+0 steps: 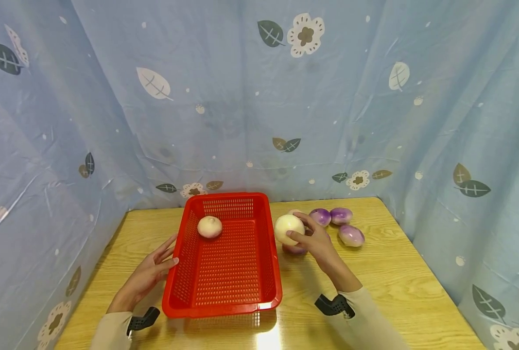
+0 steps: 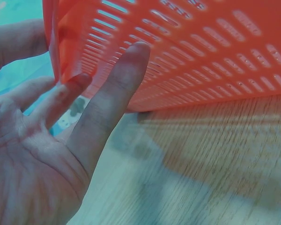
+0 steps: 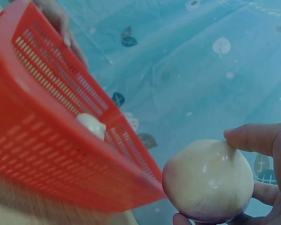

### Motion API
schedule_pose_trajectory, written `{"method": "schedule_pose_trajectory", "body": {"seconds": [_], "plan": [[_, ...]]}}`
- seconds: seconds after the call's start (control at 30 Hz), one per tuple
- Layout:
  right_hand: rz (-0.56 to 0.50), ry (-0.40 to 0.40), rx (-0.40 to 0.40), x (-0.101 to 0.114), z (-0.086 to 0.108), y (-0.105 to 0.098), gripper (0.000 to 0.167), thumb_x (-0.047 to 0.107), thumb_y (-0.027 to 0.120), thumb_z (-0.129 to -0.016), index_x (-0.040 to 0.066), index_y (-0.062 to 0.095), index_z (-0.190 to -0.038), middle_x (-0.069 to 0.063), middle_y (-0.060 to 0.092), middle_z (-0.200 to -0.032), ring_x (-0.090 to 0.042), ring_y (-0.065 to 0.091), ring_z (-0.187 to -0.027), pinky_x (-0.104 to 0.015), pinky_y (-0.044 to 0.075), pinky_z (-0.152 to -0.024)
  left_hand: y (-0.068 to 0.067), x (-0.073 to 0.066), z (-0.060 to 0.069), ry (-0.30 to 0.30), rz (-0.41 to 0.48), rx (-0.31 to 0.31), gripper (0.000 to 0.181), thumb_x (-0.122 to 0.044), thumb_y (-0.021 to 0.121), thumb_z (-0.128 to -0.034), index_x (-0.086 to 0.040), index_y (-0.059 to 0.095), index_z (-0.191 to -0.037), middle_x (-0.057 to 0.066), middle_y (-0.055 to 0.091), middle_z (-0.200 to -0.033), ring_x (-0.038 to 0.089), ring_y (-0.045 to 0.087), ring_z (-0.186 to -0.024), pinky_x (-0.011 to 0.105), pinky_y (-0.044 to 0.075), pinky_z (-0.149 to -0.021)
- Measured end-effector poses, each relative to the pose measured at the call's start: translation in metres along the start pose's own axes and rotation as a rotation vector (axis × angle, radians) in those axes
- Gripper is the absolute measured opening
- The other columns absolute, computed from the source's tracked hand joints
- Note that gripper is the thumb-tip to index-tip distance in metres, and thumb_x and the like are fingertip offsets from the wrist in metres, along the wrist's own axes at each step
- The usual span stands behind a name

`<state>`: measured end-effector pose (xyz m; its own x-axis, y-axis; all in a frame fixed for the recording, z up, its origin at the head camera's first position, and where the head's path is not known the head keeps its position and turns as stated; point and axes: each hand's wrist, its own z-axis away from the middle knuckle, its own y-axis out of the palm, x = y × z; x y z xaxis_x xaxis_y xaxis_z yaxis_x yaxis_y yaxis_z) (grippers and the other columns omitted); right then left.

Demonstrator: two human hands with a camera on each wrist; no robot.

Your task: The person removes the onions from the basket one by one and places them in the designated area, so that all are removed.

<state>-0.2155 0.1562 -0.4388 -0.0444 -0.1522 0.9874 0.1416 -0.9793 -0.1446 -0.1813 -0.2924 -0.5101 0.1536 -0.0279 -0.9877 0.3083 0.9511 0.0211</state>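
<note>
In the head view my right hand [image 1: 314, 238] pinches a pale turnip [image 1: 288, 229] beside the basket's right rim. Close up in the right wrist view, that turnip [image 3: 208, 180] is cream-white with a purple underside, thumb on top and fingertips beneath. My left hand [image 1: 151, 272] touches the left side of a red plastic basket [image 1: 229, 311]. The left wrist view shows its thumb [image 2: 117, 93] extended along the slotted outer wall [image 2: 215, 51], the other fingers near the corner. Another pale turnip [image 1: 209, 227] sits inside the basket, at its far left.
Several purple-and-white turnips lie on the wooden table [image 1: 399, 272] right of the basket, among them a separate one [image 1: 351, 236] at the right. Another turnip [image 1: 294, 249] is partly hidden below the held one. Blue patterned curtain [image 1: 242, 97] surrounds the table's back and sides.
</note>
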Motion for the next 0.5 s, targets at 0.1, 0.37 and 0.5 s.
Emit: {"method": "schedule_pose_trajectory", "body": {"seconds": [0.1,0.37,0.5], "plan": [[-0.013,0.011,0.017,-0.005,0.004,-0.006,0.063,0.016,0.07,-0.09,0.01,0.043,-0.146,-0.02,0.046,-0.142,-0.03,0.053,-0.119,-0.036,0.056,-0.087,0.001,0.001,0.0,-0.004,0.004,-0.003,0.073,-0.013,0.052,-0.1012,-0.026,0.011,-0.16,-0.015,0.046,-0.137,0.019,0.067,-0.112,0.04,0.058,-0.087],[0.001,0.057,0.017,-0.021,0.014,-0.02,0.061,0.016,0.068,-0.091,0.007,0.042,-0.145,-0.019,0.044,-0.145,-0.021,0.054,-0.11,-0.033,0.055,-0.08,0.002,0.0,0.0,0.009,-0.008,0.003,0.073,-0.013,0.052,-0.1015,-0.025,0.01,-0.16,0.009,0.034,-0.151,0.018,0.067,-0.111,0.039,0.058,-0.086],[0.023,0.063,0.018,-0.032,0.015,-0.023,0.059,0.017,0.07,-0.09,0.008,0.046,-0.142,-0.018,0.048,-0.142,-0.02,0.055,-0.109,-0.036,0.056,-0.08,0.002,0.0,0.0,0.006,-0.005,0.001,0.072,-0.013,0.052,-0.1015,-0.026,0.012,-0.16,0.007,0.036,-0.15,0.018,0.067,-0.112,0.039,0.058,-0.087]]}}
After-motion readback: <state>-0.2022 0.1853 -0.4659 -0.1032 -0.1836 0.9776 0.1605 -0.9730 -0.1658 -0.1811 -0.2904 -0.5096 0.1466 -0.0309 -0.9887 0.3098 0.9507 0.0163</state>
